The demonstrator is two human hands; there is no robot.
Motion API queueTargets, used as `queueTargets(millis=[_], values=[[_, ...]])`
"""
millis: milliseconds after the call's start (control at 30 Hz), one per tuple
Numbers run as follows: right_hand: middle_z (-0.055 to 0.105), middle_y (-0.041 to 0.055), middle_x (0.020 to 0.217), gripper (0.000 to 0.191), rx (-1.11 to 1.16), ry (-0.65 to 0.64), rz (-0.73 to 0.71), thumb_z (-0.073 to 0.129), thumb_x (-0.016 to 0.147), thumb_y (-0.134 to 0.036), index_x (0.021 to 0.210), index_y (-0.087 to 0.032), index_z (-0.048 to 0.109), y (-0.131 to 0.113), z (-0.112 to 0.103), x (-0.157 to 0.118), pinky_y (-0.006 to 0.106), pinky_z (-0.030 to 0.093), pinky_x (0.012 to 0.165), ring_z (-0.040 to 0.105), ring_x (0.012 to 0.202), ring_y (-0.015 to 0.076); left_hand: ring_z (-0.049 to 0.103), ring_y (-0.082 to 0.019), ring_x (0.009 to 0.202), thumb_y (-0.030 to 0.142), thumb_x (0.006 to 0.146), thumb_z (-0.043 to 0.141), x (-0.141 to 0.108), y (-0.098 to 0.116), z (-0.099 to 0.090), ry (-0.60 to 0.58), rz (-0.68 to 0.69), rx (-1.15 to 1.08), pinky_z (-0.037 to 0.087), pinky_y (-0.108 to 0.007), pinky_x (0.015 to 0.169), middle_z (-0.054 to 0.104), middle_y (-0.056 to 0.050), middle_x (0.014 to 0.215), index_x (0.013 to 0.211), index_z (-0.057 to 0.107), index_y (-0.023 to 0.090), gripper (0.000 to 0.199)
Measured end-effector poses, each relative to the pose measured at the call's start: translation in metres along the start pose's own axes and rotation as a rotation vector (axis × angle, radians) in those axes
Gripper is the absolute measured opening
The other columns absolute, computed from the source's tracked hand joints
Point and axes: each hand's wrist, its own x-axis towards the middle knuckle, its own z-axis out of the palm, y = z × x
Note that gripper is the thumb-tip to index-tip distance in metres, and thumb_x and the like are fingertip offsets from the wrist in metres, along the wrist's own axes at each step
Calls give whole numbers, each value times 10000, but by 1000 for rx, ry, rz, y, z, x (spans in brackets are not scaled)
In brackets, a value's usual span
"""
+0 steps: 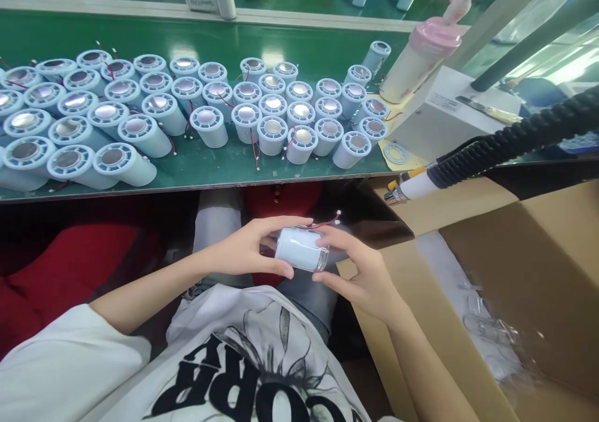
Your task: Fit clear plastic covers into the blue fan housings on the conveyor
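Above my lap, a light blue cylinder (299,249) lies sideways between my two hands. Clear plastic film shows around its right end, and thin red and black wires with small white plugs (337,217) stick out at the top. My left hand (255,247) grips the cylinder's left end, thumb below and fingers above. On the right end, my right hand (358,266) has its fingers on top and its thumb low by the film. Similar light blue cylinders (208,127) stand in rows on the green bench, some leaning, several with wires hanging out.
The green bench (187,171) has its front edge just beyond my hands. A pink-topped bottle (423,50) stands at right, by a white box-shaped device (444,113). A black ribbed hose (510,135) reaches in from the right. An open cardboard box (528,272) holds clear plastic pieces.
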Motion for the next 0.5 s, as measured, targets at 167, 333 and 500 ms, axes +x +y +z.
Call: queueTargets(millis=[167,333,500], values=[[599,79,1249,428,140,-15,104,751,762,-226,1147,-256,566,-6,-2,-1,307,551,879,585,1141,220,542,-239,1224,220,694,785,-2,2,0,-26,76,41,476,-342,995,506,-77,1403,1362,468,311,745],[612,71,1223,424,288,-11,208,752,763,-241,1146,-258,572,-9,-2,-1,307,567,858,598,1121,224,516,-257,1254,220,683,791,-3,2,0,-32,118,102,469,-359,1007,509,-92,1399,1373,459,292,769],[624,63,1185,395,389,-11,254,732,782,-263,1146,-266,578,-11,-1,0,326,576,838,611,1077,222,523,-273,1247,230,675,792,-2,2,0,-27,126,114,472,-377,999,518,-100,1394,1372,464,287,773]])
